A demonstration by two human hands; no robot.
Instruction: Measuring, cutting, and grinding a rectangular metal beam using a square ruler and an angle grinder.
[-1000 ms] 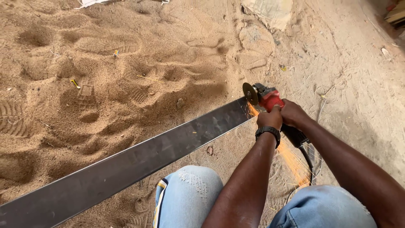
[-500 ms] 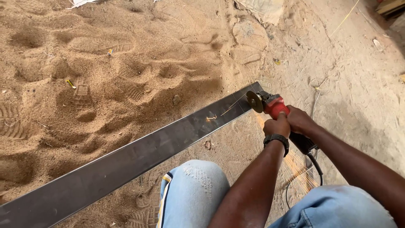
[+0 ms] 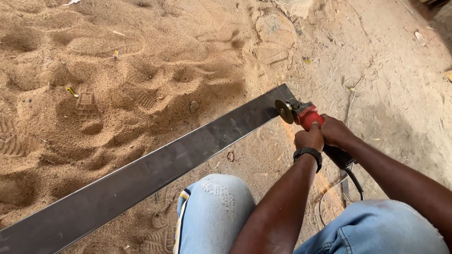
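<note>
1. Knees (image 3: 214, 207) in pale jeans, nearest the viewer; sparks (image 3: 325, 181) fall between them on the right. Judgement: keep cloth and the black cord (image 3: 355, 181) out of that stream.
2. Left hand (image 3: 309, 138), with a black wristband (image 3: 308, 154), closed around the grinder's body from the near side.
3. Right hand (image 3: 335, 131), just right of the left, closed around the rear of the red angle grinder (image 3: 308, 115). Judgement: a firm two-handed grip resists kickback.
4. Disc (image 3: 284, 111), on edge, touching the far right end of the long dark steel bar (image 3: 155, 169), which lies flat on the sand (image 3: 117, 70) and runs from near left to far right. Judgement: hold the disc square to the bar and feed with light pressure.
</note>
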